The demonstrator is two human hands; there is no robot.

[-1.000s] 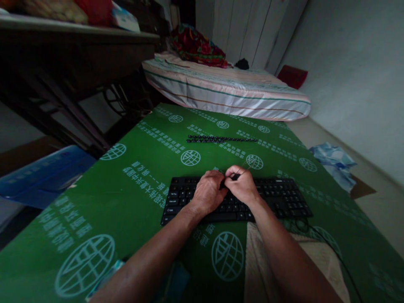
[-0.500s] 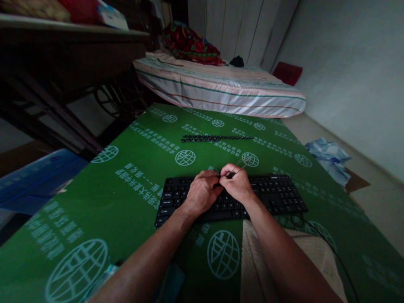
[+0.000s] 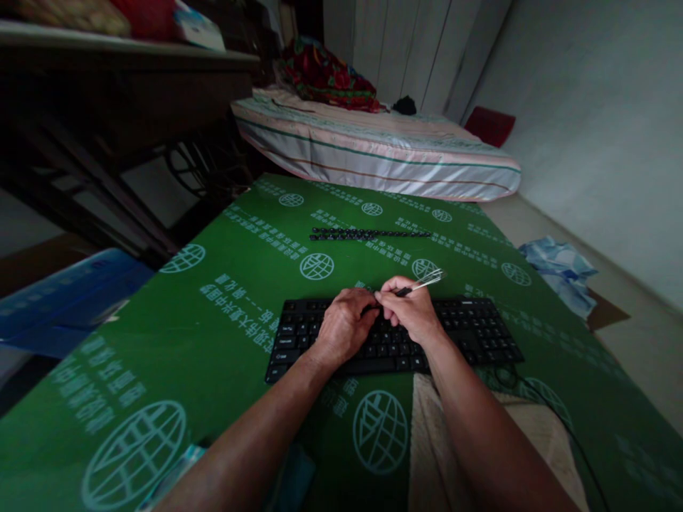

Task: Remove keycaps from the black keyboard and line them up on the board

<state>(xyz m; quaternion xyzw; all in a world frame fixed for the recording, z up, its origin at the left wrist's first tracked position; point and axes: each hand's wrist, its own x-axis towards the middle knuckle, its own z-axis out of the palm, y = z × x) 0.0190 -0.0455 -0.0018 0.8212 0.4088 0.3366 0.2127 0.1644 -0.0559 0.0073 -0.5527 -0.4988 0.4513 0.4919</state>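
Note:
A black keyboard (image 3: 448, 328) lies on the green tabletop in front of me, some of its keys hidden by my hands. My right hand (image 3: 410, 309) is closed around a wire keycap puller (image 3: 427, 279), with its thin metal loops pointing up and to the right. Over the upper middle keys, my left hand (image 3: 346, 320) is curled with thumb and fingers together. The fingertips of both hands meet; whatever lies between them is hidden. Farther back, small black keycaps (image 3: 368, 233) lie in two rows.
A beige cloth (image 3: 427, 434) lies under my right forearm, with the keyboard cable (image 3: 555, 409) running over it. Beyond the table (image 3: 250, 249) stands a bed (image 3: 373, 160). A blue box (image 3: 69, 302) is at the left, crumpled blue-white material (image 3: 560, 270) at the right.
My right hand has turned, and the keycap puller's wire loops now stick out plainly to the right above it. My left hand stays at nearly the same spot on the keyboard.

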